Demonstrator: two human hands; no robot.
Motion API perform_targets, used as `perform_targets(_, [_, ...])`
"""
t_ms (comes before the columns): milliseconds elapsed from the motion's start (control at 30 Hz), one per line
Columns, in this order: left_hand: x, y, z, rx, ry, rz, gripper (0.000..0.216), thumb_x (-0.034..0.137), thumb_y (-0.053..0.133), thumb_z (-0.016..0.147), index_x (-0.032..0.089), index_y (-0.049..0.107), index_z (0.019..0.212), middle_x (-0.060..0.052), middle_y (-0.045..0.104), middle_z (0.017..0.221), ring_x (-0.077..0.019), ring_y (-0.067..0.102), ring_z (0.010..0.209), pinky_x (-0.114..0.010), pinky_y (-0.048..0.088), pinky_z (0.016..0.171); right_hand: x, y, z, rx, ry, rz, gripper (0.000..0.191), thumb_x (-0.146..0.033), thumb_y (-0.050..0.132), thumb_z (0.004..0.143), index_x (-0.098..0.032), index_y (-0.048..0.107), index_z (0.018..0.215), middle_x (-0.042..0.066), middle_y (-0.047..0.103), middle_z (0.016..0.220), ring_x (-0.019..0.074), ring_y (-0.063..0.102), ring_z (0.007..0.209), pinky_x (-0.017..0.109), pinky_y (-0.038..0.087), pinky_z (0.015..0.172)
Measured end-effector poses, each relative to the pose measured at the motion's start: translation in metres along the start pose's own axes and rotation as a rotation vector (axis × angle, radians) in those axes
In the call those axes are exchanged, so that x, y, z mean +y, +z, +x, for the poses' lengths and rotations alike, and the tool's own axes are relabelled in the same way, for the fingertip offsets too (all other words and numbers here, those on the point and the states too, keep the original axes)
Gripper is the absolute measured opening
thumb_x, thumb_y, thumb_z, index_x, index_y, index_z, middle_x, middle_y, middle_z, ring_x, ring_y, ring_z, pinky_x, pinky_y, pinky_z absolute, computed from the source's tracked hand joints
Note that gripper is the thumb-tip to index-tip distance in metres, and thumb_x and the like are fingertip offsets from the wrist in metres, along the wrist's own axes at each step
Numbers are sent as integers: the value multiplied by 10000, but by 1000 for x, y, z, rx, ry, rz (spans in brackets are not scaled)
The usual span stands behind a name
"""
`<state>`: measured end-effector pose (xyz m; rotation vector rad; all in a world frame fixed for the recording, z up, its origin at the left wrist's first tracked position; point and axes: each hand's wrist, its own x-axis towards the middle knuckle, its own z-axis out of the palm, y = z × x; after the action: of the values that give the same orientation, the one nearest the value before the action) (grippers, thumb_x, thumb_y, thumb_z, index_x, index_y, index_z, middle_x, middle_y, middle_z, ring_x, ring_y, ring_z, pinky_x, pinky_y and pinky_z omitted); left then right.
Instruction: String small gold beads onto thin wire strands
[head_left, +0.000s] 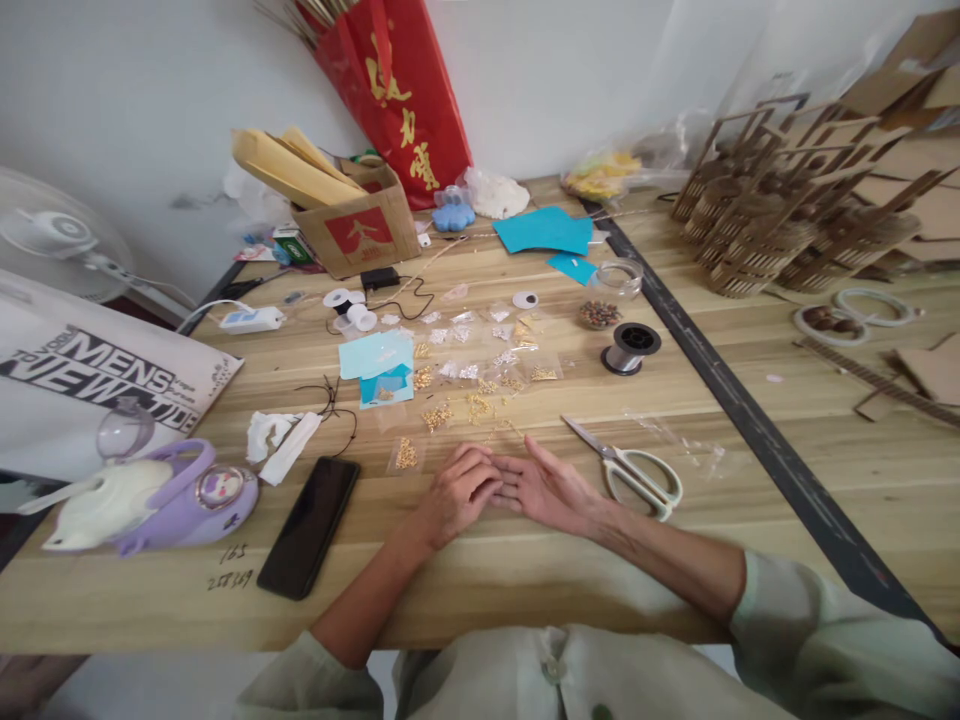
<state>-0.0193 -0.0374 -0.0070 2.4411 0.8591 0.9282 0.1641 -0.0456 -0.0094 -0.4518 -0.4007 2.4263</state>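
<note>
My left hand (459,492) is closed, its fingers curled with the tips against the fingers of my right hand. Whatever it pinches, if anything, is too small to make out. Palm up, my right hand (553,490) lies with its fingers stretched out. Just beyond the fingertips are a thin gold chain (510,428) and loose gold pieces (480,406). A small clear bag of gold beads (406,455) lies left of my left hand. To the right of my right hand rest scissors (645,482) with pale handles, blades partly apart.
Small bags of silver findings (466,371) and a dish of brown beads (599,315) lie farther back. A wire spool (631,350) stands right of them. At left are a black phone (309,528) and purple bottle (187,500). Wooden basket-like pieces (772,230) crowd the back right.
</note>
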Motion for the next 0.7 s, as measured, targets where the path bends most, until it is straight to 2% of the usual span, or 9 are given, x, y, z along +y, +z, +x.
perform_targets(333, [-3,-5,3,101,-68,-53,80,156,568,862,151,633,816,-78,627,809,-197,581,955,-337,512,797,-2,-2,-1,66,13,9,567,-590,483,876,-80,585,1103,177,627,1129,209,595,1066,364,355,1042])
perform_targets(400, [-3,-7,4,120,-82,-50,81,162,576,857,153,640,809,-77,637,799,-197,586,943,-338,507,794,-1,-4,-1,55,6,0,519,-543,532,869,-84,596,1103,172,630,1150,208,592,1093,364,351,1052])
perform_targets(467, [-2,-10,6,139,-113,-64,92,182,583,855,158,648,794,-74,647,781,-198,595,926,-341,503,789,0,-6,-2,40,-12,-45,417,-412,615,851,-96,603,1123,160,629,1181,203,578,1137,364,338,1068])
perform_targets(567, [-1,-14,7,175,-205,-125,106,214,606,842,161,651,762,-63,665,759,-189,614,859,-342,497,792,3,-7,-5,15,-31,-180,391,-196,684,792,-119,605,1166,150,623,1219,201,551,1196,374,328,1080])
perform_targets(700, [1,-19,7,187,-455,-313,133,265,637,815,153,671,751,-63,703,786,-173,640,786,-308,500,768,3,-7,-10,23,0,-312,343,-173,685,790,-124,637,1126,156,642,1192,218,603,1135,390,402,1023])
